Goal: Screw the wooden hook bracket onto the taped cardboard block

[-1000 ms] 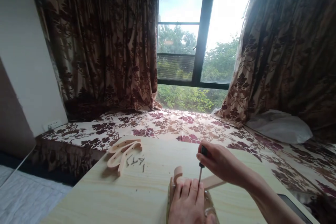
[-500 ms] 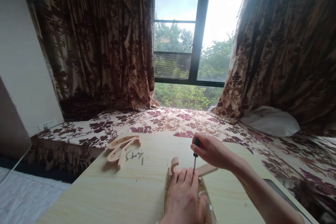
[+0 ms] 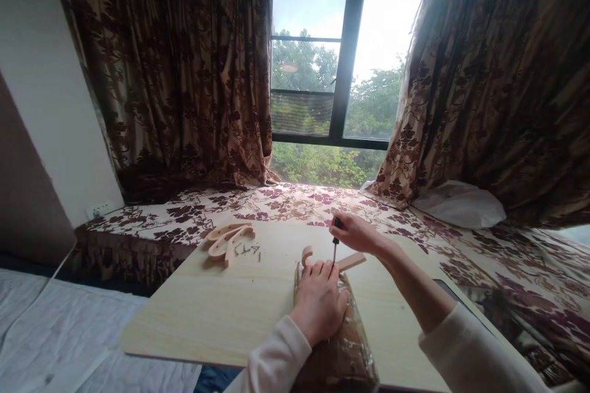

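My right hand point(image 3: 353, 232) is wrapped round the black handle of a screwdriver point(image 3: 337, 231), held upright with its shaft pointing down to my left fingertips. My left hand point(image 3: 318, 301) lies on the near side of that shaft, on a brown package wrapped in clear tape point(image 3: 345, 356); whether its fingertips pinch anything is too small to tell. Just beyond them a curved wooden piece point(image 3: 306, 254) and a straight wooden strip point(image 3: 353, 260) show at the package's far end. Several curved wooden pieces point(image 3: 225, 244) lie at the table's far left, beside several small screws point(image 3: 246, 250).
The pale wooden table point(image 3: 198, 313) has a rounded left corner. A dark flat object point(image 3: 454, 298) lies along its right edge. Beyond stands a ledge with flowered cloth point(image 3: 286, 199), with a white plastic bag point(image 3: 461, 204) on it, below the window and curtains.
The view has shifted back, showing more of the table, the package and both sleeves. The screwdriver remains upright in my right hand, and my left hand stays on the package.
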{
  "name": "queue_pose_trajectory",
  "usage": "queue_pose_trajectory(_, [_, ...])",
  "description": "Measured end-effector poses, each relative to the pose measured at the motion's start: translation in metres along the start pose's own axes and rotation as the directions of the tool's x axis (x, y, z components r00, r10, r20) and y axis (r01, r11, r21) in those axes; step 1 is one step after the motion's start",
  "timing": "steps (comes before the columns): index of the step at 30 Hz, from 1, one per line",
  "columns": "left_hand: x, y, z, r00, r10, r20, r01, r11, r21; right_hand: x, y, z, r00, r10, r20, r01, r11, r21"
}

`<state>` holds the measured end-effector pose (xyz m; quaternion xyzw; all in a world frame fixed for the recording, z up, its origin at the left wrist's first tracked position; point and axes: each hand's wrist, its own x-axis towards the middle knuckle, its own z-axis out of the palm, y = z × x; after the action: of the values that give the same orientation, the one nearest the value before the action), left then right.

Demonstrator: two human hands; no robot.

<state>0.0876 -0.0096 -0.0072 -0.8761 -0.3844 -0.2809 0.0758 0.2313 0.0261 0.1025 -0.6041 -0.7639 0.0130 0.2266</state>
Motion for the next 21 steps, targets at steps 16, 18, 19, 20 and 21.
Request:
queue_pose_trajectory(16, [0.005,0.004,-0.001,0.987,0.0,0.159,0.007,0.999,-0.046,0.01,0.015,-0.012,0.995,-0.015,0.1,0.008,0.998,0.07])
queue_pose_trajectory(18, [0.005,0.003,-0.002,0.988,-0.002,0.156,0.009,0.999,-0.046,0.01,0.018,-0.013,0.994,-0.015,0.111,0.007,0.998,0.068])
queue_pose_trajectory(19, [0.005,0.003,-0.003,0.988,-0.001,0.157,0.009,0.999,-0.047,0.01,0.019,-0.014,0.993,-0.013,0.116,0.005,0.998,0.068])
queue_pose_trajectory(20, [0.005,0.003,-0.003,0.987,-0.002,0.159,0.01,0.999,-0.05,0.01,0.02,-0.015,0.993,-0.008,0.119,0.0,0.998,0.069])
queue_pose_trajectory(21, [0.005,0.003,-0.004,0.987,-0.003,0.162,0.011,0.999,-0.053,0.01,0.022,-0.016,0.992,-0.003,0.124,-0.005,0.998,0.068])
